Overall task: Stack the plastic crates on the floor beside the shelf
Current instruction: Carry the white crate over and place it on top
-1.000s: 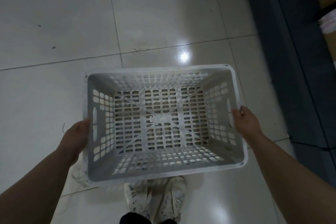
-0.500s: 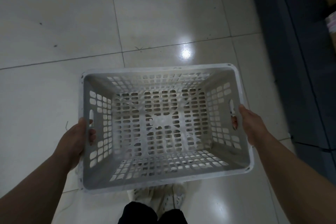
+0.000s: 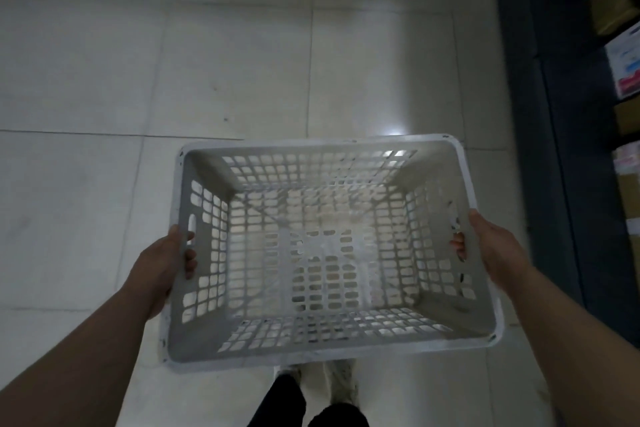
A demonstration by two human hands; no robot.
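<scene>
Since the earlier frame the view had lifted: more tiled floor [image 3: 225, 55] lay ahead, a dark base now crossed the top edge, and the shelf [image 3: 571, 114] along the right edge showed boxes on its levels. The crate [image 3: 318, 347] remained carried between both hands, sitting somewhat higher and closer in the view.

The left hand [image 3: 157, 267] was closed on the crate's left wall, fingers [image 3: 189, 258] curled through the handle slot. The right hand [image 3: 495, 246] was closed on the right wall in the same manner, fingertips showing inside that slot. The crate was empty, mouth up and roughly level — held clear of the floor above the person's shoes [image 3: 341, 381], just left of the shelf.

No other crate was visible, so the stack's position could not be established. In my judgement the step in hand was carriage toward the set-down point. To do it well, both grips should stay even so the rim remains level, and the right wall should be kept off the shelf front. At the stack, the corners should be squared before lowering — a skewed entry would likely jam.
</scene>
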